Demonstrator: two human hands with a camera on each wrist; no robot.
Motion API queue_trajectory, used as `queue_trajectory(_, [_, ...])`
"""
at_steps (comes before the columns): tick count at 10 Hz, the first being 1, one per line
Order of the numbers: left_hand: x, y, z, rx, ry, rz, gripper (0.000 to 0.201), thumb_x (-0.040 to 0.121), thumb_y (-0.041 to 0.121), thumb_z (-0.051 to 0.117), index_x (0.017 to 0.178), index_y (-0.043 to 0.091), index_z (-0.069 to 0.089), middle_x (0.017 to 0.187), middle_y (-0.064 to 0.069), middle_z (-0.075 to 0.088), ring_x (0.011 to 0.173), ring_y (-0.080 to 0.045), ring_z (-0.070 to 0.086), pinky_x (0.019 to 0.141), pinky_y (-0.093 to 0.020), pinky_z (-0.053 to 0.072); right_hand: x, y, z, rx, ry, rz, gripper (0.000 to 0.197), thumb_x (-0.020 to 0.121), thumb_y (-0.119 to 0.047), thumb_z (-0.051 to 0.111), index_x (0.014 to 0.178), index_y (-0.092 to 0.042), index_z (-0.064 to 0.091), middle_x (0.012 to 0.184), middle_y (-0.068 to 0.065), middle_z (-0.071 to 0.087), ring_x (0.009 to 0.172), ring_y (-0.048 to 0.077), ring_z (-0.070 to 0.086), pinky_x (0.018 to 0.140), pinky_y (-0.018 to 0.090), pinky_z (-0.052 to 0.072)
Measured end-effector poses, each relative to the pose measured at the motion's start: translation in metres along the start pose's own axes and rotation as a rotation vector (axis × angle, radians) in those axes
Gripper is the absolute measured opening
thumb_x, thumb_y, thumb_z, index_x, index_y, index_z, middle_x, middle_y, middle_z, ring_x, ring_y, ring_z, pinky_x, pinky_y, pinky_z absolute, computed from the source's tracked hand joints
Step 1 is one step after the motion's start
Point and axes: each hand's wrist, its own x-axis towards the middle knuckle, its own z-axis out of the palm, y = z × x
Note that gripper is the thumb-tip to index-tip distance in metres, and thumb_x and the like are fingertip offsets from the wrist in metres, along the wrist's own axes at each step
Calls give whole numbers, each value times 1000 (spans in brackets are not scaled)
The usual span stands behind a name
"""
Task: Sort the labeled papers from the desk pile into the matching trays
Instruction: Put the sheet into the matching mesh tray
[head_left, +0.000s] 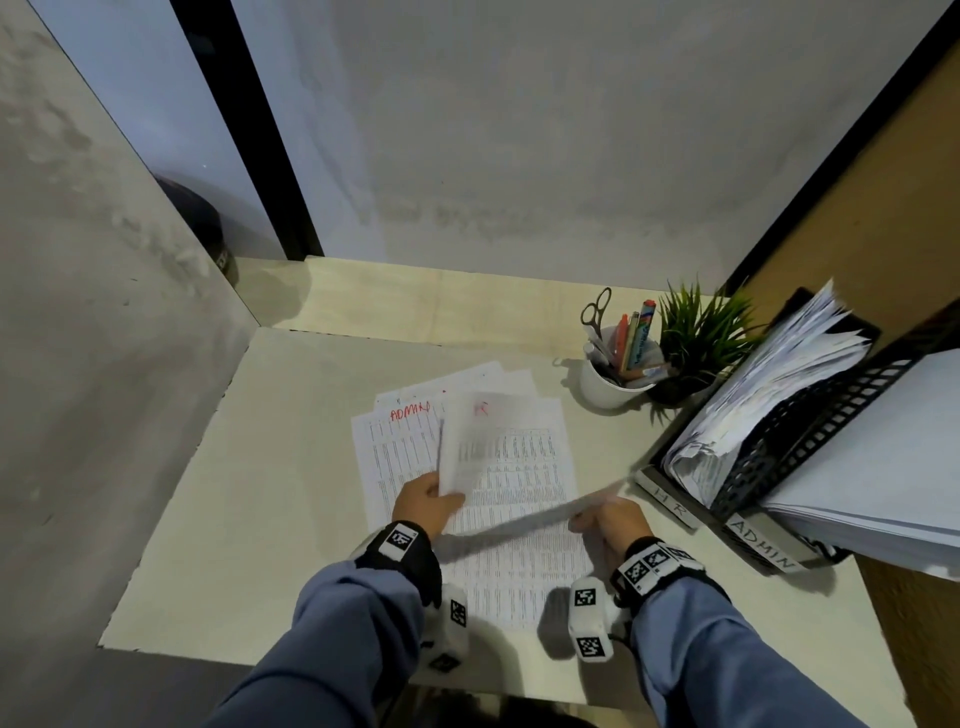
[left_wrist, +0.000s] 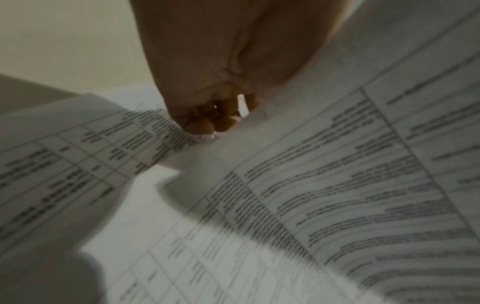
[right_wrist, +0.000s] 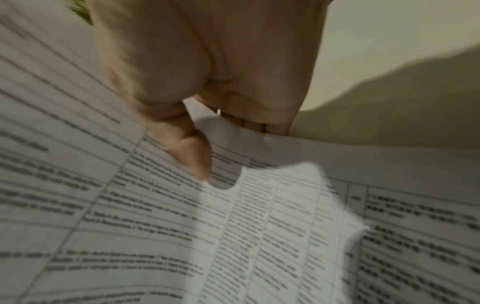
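Nearest the camera, two grey-blue sleeves with black wrist straps carrying square black-and-white marker tags. The left hand (head_left: 425, 498) grips the lower edge of a white printed sheet with a red handwritten mark at its top (head_left: 480, 436), raised off the pile and blurred; the mark reads roughly "HR" but is not sharp. In the left wrist view the fingers (left_wrist: 207, 121) are curled around paper. The right hand (head_left: 610, 519) pinches a second white printed sheet, seen edge-on and blurred (head_left: 524, 519); the right wrist view shows the thumb (right_wrist: 192, 156) pressed on the tabled text.

Under both hands the loose pile of white tabled papers (head_left: 524, 571) lies on the pale beige desk (head_left: 260, 493). One pile sheet behind the left hand bears "ADMIN" in red (head_left: 410, 413).

To the right, a black mesh tray labelled "ADMIN" (head_left: 763, 543) holds a thick flat stack of white paper. Just behind it a black tray labelled "HR" (head_left: 670, 501) holds a ruffled bundle of sheets.

Farther back, a white cup (head_left: 605, 387) holds scissors, pens and markers. A small green spiky plant in a dark pot (head_left: 698, 332) stands just beside it.
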Motion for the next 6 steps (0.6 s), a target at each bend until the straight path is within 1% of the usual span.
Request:
queue_trajectory(1, [0, -9, -6, -54, 36, 27, 32, 81, 5, 51, 55, 19, 60, 68, -10, 57, 70, -25, 53, 69, -37, 46, 11, 9, -6, 49, 7, 29, 53, 31, -3, 75, 84, 4, 68, 96, 17, 69, 95, 36, 62, 90, 48, 49])
queue_trajectory(2, [1, -12, -11, -160, 44, -15, 38, 78, -8, 56, 52, 19, 60, 61, -2, 58, 67, -23, 51, 64, -30, 43, 60, 36, -17, 192, 20, -25, 71, 9, -15, 72, 79, -3, 71, 98, 13, 72, 96, 36, 64, 94, 51, 48])
queue_trajectory(3, [-24, 11, -21, -177, 83, -115, 25, 80, -9, 56, 69, 13, 56, 69, -3, 56, 82, -24, 52, 63, -23, 43, 36, 22, -14, 235, 13, -60, 52, 21, -9, 72, 72, -6, 69, 97, 12, 72, 97, 36, 62, 97, 49, 45])
queue_trajectory(4, [-23, 11, -18, -344, 54, -98, 16, 87, 17, 51, 78, 9, 63, 81, -13, 63, 92, -29, 56, 73, -29, 49, 5, -1, 2, 244, -19, -92, 29, 49, 6, 66, 75, -6, 59, 87, 13, 64, 96, 40, 59, 96, 48, 44])
queue_trajectory(5, [-29, 19, -15, -499, -49, -28, 68, 75, 73, 53, 126, 29, 59, 125, 2, 62, 116, -20, 58, 105, -43, 40, -20, -23, 16, 270, -90, -159, 32, 67, 23, 52, 88, 1, 61, 93, 17, 68, 92, 37, 63, 87, 45, 51])
queue_trajectory(6, [-39, 49, -11, -453, -9, 213, 83, 71, 75, 52, 137, 26, 46, 118, 21, 56, 105, 3, 55, 100, -26, 36, -43, -48, 25, 307, -111, -258, 28, 74, 23, 53, 90, 3, 65, 91, 16, 71, 85, 32, 68, 65, 33, 56])
